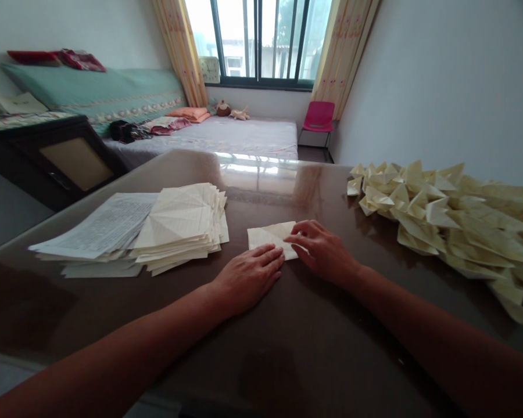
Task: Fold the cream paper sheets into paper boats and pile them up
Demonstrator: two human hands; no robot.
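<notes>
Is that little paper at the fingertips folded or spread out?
Folded, it appears: the paper is a small rectangle, much smaller than the creased sheets stacked to its left.

One folded paper [265, 235], one chair [319, 118] and two curtains [178, 40] show.

We see a bed [253, 134], a window [258, 43] beyond it, a pink chair [319, 117] to its right and, on the bed's far end, perhaps a soft toy [239, 114].

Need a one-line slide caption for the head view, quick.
Left hand and right hand at a folded paper, between stacked creased sheets and piled origami pieces.
</notes>
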